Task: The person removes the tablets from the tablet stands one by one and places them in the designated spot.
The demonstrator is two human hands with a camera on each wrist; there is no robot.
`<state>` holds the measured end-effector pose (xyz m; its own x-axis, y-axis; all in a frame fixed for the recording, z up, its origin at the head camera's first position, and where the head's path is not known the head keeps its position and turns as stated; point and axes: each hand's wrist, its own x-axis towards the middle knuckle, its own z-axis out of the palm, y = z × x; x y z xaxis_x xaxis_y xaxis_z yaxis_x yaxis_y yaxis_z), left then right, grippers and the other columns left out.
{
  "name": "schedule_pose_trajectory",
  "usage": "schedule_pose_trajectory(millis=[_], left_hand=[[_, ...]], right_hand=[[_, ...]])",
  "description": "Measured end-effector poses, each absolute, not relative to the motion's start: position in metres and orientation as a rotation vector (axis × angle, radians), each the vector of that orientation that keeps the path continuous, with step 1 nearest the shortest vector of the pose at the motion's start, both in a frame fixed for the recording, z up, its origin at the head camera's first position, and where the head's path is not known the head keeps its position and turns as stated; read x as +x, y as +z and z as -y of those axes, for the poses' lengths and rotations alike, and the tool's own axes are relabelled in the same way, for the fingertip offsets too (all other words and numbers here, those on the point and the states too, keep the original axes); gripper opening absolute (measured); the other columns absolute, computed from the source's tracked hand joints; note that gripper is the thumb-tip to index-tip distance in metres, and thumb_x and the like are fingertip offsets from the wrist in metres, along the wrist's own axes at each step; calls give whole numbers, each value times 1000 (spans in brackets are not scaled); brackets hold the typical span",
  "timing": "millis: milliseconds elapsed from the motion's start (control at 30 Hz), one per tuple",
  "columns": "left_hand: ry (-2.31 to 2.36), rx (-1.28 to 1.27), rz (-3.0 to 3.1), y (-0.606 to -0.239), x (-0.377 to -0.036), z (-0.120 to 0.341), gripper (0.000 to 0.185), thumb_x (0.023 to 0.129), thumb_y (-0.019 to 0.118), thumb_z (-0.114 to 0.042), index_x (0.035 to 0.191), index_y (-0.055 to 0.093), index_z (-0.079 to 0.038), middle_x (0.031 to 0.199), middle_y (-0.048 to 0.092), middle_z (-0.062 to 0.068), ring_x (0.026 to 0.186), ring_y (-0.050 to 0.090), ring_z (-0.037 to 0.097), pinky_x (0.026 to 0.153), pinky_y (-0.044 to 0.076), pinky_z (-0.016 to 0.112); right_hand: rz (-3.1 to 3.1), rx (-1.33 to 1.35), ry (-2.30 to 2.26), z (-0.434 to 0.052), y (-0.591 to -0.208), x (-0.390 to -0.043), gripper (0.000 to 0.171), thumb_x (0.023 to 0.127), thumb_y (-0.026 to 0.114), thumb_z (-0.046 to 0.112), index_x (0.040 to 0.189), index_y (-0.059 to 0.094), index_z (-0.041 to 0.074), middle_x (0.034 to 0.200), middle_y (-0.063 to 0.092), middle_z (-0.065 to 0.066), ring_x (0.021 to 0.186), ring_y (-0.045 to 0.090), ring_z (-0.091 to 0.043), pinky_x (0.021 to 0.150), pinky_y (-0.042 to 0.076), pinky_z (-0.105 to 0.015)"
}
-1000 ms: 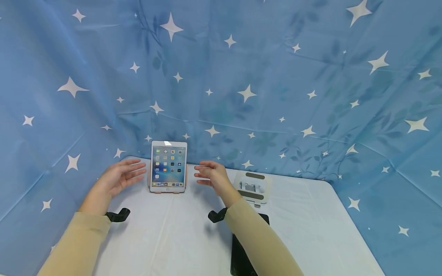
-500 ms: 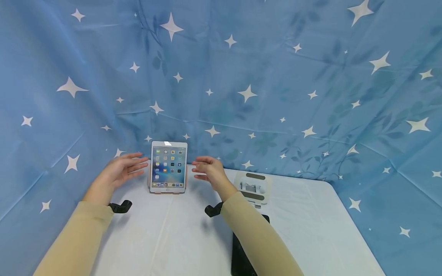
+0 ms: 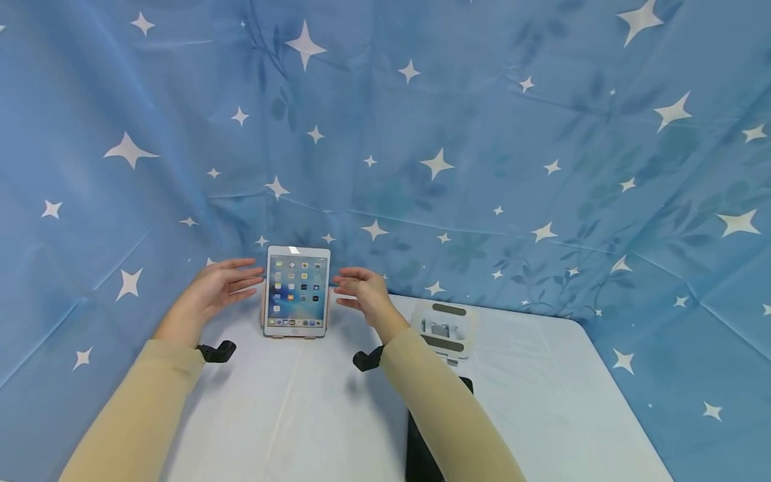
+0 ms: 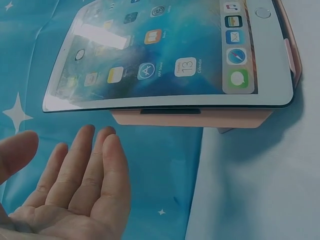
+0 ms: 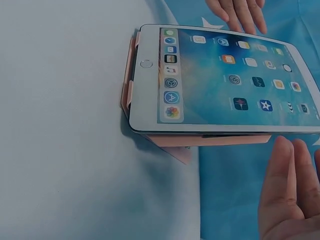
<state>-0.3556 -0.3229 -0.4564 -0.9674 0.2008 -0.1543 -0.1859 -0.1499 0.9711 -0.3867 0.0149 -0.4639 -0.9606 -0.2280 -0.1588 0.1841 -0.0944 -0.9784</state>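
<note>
Smooth white tablecloth point(image 3: 313, 415) bears a glossy upright tablet point(image 3: 298, 290); left hand point(image 3: 219, 286) and right hand point(image 3: 361, 292) flank it, grips spread.

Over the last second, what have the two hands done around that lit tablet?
Both hands have crept inward and away from the person. The left hand now has its fingertips close beside the tablet, and the right hand has closed in on the other edge. Neither touches it yet; fingers stay straight. The tablet still stands propped in its pink case, and the white stand has not moved.
</note>
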Motion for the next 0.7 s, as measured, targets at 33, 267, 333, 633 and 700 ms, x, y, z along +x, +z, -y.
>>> schedule_pose_trajectory(millis=[33, 267, 333, 633, 700], left_hand=[[2207, 23, -1862, -456, -357, 323, 67, 114, 52, -15, 171, 19, -1, 132, 74, -11, 120, 74, 7, 104, 62, 28], [2198, 16, -1902, -456, -362, 318, 65, 114, 53, -16, 170, 23, -2, 136, 72, -10, 119, 72, 5, 106, 61, 29], [2193, 1, -1920, -455, -363, 315, 64, 114, 55, -17, 169, 26, -3, 142, 69, -6, 118, 71, 4, 106, 61, 28], [2220, -4, -1962, -448, -364, 306, 68, 109, 63, -11, 167, 30, 1, 137, 72, -2, 111, 74, 2, 107, 60, 26], [2232, -12, -1963, -448, -364, 306, 67, 108, 64, -9, 166, 32, 1, 127, 74, -7, 110, 75, 2, 107, 60, 26]], right_hand=[[-1903, -49, -2139, -14, -464, -388, 38, 102, 68, 5, 140, 66, 2, 134, 75, -15, 111, 77, -29, 88, 69, -37], [-1922, -61, -2145, -7, -460, -394, 44, 101, 68, 2, 145, 63, 0, 135, 75, -14, 120, 73, -33, 93, 68, -39], [-1937, -38, -2153, -4, -459, -396, 42, 100, 69, 0, 141, 66, 2, 132, 76, -12, 116, 75, -30, 94, 67, -39], [-1981, 29, -2167, 5, -456, -402, 32, 98, 71, -2, 128, 75, 10, 122, 79, -8, 103, 76, -19, 103, 64, -46], [-1986, 31, -2169, 6, -456, -402, 33, 98, 71, -3, 128, 75, 10, 121, 79, -8, 105, 76, -20, 105, 64, -45]])
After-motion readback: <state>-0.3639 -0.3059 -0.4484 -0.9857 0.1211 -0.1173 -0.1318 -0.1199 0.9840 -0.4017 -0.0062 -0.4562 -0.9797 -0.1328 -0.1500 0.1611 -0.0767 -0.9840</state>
